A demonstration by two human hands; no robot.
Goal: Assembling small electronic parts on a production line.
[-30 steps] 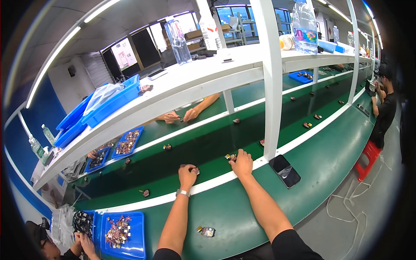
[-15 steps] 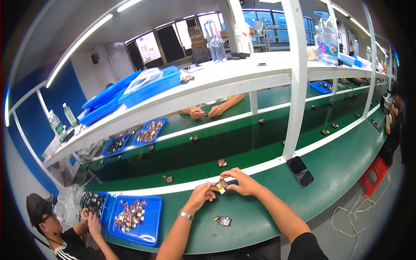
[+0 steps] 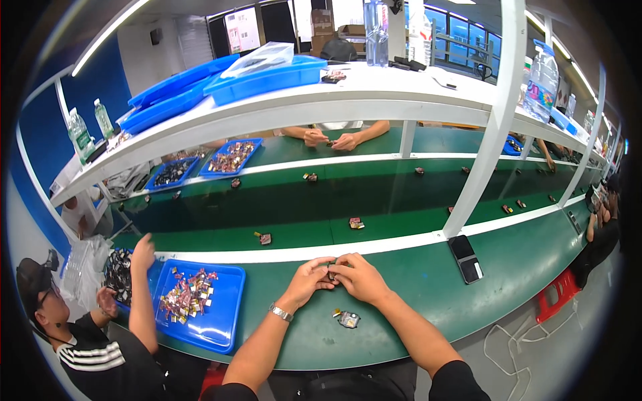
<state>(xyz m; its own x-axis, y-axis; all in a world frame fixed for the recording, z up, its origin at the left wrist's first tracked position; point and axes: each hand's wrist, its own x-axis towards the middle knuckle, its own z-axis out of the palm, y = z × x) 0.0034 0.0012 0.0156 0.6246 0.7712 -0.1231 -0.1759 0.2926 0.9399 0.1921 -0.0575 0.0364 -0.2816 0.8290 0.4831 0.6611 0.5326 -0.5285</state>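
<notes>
**One held, others loose**

My left hand [image 3: 310,282] and right hand [image 3: 358,277] pinch a small dark piece [image 3: 330,273] over the table [image 3: 414,287]; fingers hide most, so I can't tell how finished it is. A second piece [image 3: 348,320] lies untouched nearby; more pieces [image 3: 356,223] sit on the belt [image 3: 401,224].

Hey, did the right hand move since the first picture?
Yes. Against the white rail, the right hand came nearer the camera: it was reaching past the rail over the green belt; now it is on the near side.
</notes>
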